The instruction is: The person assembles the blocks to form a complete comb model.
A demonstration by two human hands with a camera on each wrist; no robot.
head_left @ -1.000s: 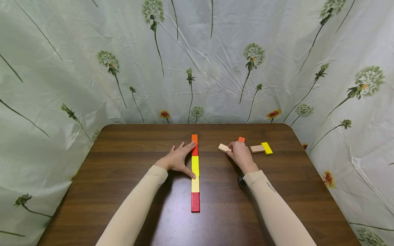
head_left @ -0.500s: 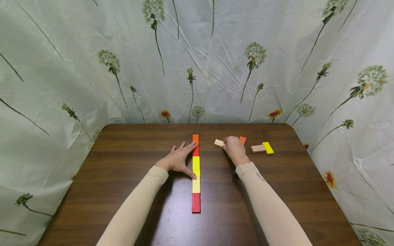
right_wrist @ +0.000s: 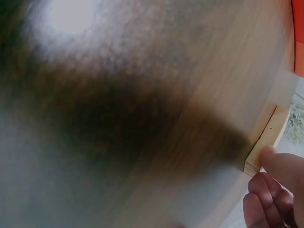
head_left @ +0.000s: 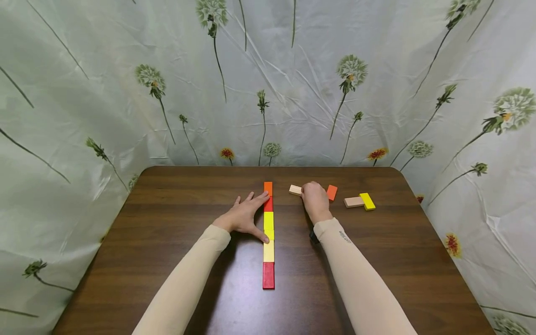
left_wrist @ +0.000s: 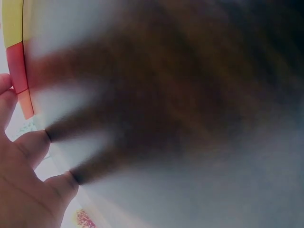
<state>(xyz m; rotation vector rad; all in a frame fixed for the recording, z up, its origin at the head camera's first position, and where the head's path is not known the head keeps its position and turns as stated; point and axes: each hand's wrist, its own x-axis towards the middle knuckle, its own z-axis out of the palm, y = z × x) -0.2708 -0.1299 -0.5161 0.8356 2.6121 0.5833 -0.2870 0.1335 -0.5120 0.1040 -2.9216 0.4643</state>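
A straight row of several flat wooden blocks runs away from me down the middle of the table. From far to near it shows an orange block [head_left: 268, 188], a red block [head_left: 268, 204], yellow blocks [head_left: 268, 221], a pale yellow block [head_left: 269, 251] and a dark red block [head_left: 268, 275]. My left hand [head_left: 242, 218] is spread along the row's left side, index fingertip by the red block and thumb at the yellow ones. To the right of the row, my right hand [head_left: 316, 202] pinches the near end of a plain wood block [right_wrist: 268, 135], which lies low over the table.
Right of my right hand lies an orange-red block [head_left: 331, 192]. Farther right, a light brown block [head_left: 353, 202] touches a tilted yellow block [head_left: 367, 201]. The brown table [head_left: 167, 195] ends at a flowered curtain [head_left: 184, 83].
My right hand has carried the plain wood block left and farther away, closer to the row, uncovering more of the orange-red block. The left hand has stayed at the row.
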